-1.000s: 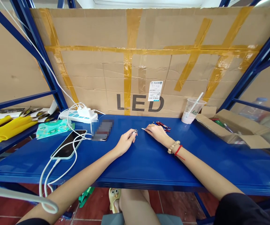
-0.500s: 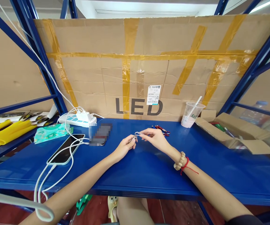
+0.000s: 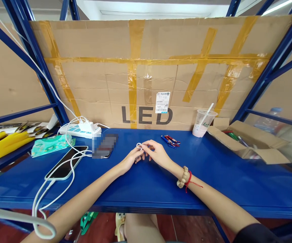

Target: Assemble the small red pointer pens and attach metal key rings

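My left hand (image 3: pixel 132 157) and my right hand (image 3: pixel 156 153) meet over the middle of the blue shelf (image 3: pixel 148 182). Together they pinch a small silver metal ring (image 3: pixel 139 145), which sticks up between the fingertips. Both hands have their fingers curled in a pinch. A beaded bracelet and a red string (image 3: pixel 185 177) circle my right wrist. A small pile of red and blue clip-like pieces (image 3: pixel 170 140) lies on the shelf just beyond my right hand.
A phone on a white cable (image 3: pixel 66 158) and a second phone (image 3: pixel 104 146) lie to the left, by a power strip (image 3: pixel 78 128) and a teal pack (image 3: pixel 50 143). A plastic cup with a straw (image 3: pixel 201 124) and an open cardboard box (image 3: pixel 247 143) stand at right. Taped cardboard backs the shelf.
My hands started apart on the shelf, each with a small metal piece, then rose and came together. They now hold the ring jointly, slightly further left.
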`<state>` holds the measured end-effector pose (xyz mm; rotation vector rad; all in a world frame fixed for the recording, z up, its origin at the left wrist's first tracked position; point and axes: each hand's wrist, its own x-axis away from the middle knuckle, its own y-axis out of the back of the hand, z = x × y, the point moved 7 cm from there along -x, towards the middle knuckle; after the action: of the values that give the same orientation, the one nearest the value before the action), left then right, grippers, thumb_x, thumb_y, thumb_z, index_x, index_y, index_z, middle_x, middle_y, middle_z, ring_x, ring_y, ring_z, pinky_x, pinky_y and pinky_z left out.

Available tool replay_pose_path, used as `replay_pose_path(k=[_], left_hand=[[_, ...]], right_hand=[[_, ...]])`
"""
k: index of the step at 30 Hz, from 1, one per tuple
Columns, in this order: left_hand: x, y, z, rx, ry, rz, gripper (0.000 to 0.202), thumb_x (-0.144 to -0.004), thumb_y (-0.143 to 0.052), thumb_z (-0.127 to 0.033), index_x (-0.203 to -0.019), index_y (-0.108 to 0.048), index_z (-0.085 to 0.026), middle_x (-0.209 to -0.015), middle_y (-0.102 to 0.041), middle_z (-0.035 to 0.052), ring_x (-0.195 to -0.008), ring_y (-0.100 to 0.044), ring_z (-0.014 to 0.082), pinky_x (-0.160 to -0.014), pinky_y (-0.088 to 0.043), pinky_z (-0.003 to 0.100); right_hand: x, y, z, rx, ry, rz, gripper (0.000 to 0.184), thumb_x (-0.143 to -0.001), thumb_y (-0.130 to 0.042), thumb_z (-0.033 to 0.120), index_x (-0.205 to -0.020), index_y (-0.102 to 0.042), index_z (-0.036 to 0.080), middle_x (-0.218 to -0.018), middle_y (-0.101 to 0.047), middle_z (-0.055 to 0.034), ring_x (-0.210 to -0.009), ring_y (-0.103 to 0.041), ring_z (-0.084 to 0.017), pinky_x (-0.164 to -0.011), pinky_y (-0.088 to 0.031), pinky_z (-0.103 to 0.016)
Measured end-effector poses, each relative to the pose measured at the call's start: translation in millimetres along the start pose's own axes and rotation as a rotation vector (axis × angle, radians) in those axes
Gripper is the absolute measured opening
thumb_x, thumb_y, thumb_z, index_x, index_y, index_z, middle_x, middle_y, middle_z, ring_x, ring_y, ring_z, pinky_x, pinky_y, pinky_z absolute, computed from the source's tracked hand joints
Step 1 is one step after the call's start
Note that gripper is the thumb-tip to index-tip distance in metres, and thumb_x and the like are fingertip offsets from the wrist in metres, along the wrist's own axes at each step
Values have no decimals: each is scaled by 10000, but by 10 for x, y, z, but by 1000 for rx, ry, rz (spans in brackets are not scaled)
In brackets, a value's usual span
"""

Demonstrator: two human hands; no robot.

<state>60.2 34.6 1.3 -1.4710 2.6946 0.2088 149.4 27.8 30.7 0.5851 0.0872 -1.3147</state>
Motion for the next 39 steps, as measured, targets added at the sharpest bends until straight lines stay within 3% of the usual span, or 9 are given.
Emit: replay_pose_path(k=[6, 10, 16, 21, 26, 33, 36, 39], left_hand=[[17, -42, -172, -119, 19, -73, 492, -832, -313, -605, -777, -485, -147, -643, -449, -12, -493, -291, 72, -462, -242, 219], [-23, -83, -265, -110, 10, -130, 505, -828, -302, -624, -769, -476, -154, -646, -448, -17, -498, -302, 65, -472, -259, 207], [-224, -92, -202, 21, -16, -218, 470, -826, -305, -625, -761, -406, -171, -651, -469, -25, -437, -260, 46, -427, -206, 189], [-299, -168, -137, 39, 8, -162, 368, -851, -352, -533, -808, -423, -174, -628, -476, -30, -430, -275, 51, -429, -210, 185], [-354, -316, -50, 40, 67, -90, 310, -858, -370, -458, -822, -443, -158, -627, -500, -19, -423, -296, 51, -435, -225, 189], [-427, -425, -11, 160, 123, -73, 234, -836, -418, -388, -877, -469, -164, -614, -492, -26, -423, -338, 58, -425, -234, 190], [-416, -384, -5, 99, 121, -83, 238, -831, -440, -392, -828, -477, -157, -624, -503, -23, -423, -334, 49, -420, -231, 184], [-396, -350, -4, 51, 108, -85, 261, -835, -443, -411, -799, -467, -153, -627, -506, -22, -426, -329, 46, -419, -229, 179]], right_hand=[[2, 130, 71, 18, 92, -78, 267, -779, -572, 405, -899, -699, 203, -783, -536, -21, -511, -555, -68, -415, -494, -184], [-25, 227, 58, -117, 37, -95, 323, -756, -579, 439, -919, -704, 189, -763, -571, -27, -515, -566, -81, -391, -481, -186], [-81, 545, -22, -151, -62, -181, 346, -723, -606, 436, -897, -686, 148, -868, -677, -79, -611, -642, -136, -456, -520, -217], [-47, 749, -125, -127, -94, -117, 362, -710, -635, 407, -950, -678, 139, -880, -697, -96, -677, -673, -171, -574, -554, -270], [42, 760, -148, -50, -1, -39, 328, -720, -628, 408, -912, -696, 150, -887, -699, -83, -775, -654, -187, -615, -554, -299], [139, 741, 53, 208, 207, -108, 236, -787, -570, 397, -765, -704, 205, -877, -679, -68, -832, -626, -188, -557, -509, -254], [123, 728, -14, 165, 146, -117, 209, -763, -597, 378, -761, -682, 187, -833, -675, -66, -768, -635, -179, -556, -523, -261], [93, 686, -129, 80, 49, -88, 276, -732, -620, 345, -943, -626, 168, -874, -655, -64, -686, -626, -154, -468, -514, -237]])
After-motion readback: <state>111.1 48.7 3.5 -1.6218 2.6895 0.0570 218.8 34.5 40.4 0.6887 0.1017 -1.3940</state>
